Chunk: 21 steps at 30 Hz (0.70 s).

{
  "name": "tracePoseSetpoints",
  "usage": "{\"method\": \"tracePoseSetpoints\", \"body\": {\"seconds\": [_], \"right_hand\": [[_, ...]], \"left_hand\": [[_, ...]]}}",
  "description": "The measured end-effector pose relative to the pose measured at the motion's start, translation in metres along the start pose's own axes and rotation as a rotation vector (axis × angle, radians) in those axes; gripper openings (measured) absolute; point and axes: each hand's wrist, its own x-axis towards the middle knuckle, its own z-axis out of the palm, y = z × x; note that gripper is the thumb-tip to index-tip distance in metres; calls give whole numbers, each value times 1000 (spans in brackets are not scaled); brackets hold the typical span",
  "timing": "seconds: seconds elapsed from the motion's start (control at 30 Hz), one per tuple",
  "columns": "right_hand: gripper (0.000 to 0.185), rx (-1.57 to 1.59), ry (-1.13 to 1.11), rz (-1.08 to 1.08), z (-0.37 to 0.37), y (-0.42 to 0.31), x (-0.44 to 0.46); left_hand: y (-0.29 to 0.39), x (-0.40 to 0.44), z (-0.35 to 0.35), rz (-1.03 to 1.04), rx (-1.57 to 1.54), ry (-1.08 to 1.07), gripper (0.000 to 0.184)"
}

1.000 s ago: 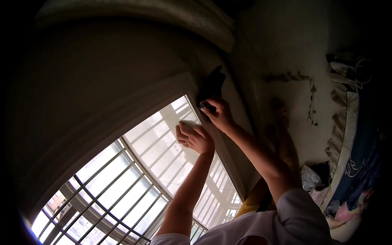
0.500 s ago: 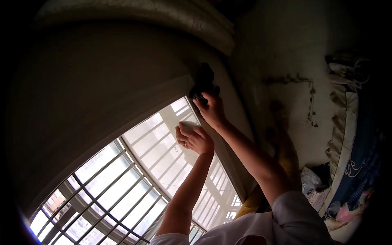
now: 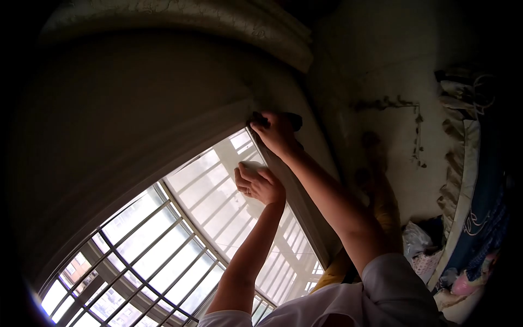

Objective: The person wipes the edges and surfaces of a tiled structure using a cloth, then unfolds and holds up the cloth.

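My right hand (image 3: 274, 133) is closed on a crumpled dark cloth (image 3: 296, 121), pressing it against the corner of the shiny window sill (image 3: 229, 148). Part of the cloth sticks out on both sides of the hand; the rest is hidden under the fingers. Lower down, my left hand (image 3: 260, 185) leans on the sill with its fingers bent and the thumb apart from them. A ring is on one finger. A pale patch lies just beyond these fingers; I cannot tell whether it is a reflection.
Dark metal bars (image 3: 158, 256) cross the bright window at lower left. Pale patterned fabric (image 3: 218, 16) curves along the top. The floor (image 3: 392, 131) has a dark line pattern. At right are a bed edge with blue bedding (image 3: 479, 218) and a clear plastic bag (image 3: 417, 242).
My right hand has shifted slightly up and left, and the cloth has gone from standing up beyond the hand to lying bunched beneath it. My left hand stays in place.
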Motion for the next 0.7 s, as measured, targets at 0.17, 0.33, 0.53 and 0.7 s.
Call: {"method": "tracePoseSetpoints", "body": {"seconds": [0.17,0.33,0.53,0.7], "right_hand": [[30,-169,-113,-97,-14,8,-2],[36,-73,-224,81,-37,30,-10],[32,170,37,-128,-9,46,1],[51,757,-347,501,-34,41,-1]], "left_hand": [[2,1,2,-13,-10,-18,60],[1,1,-3,4,-16,-25,59],[0,0,-2,-5,-33,-1,58],[2,0,-4,-20,-50,-10,58]]}}
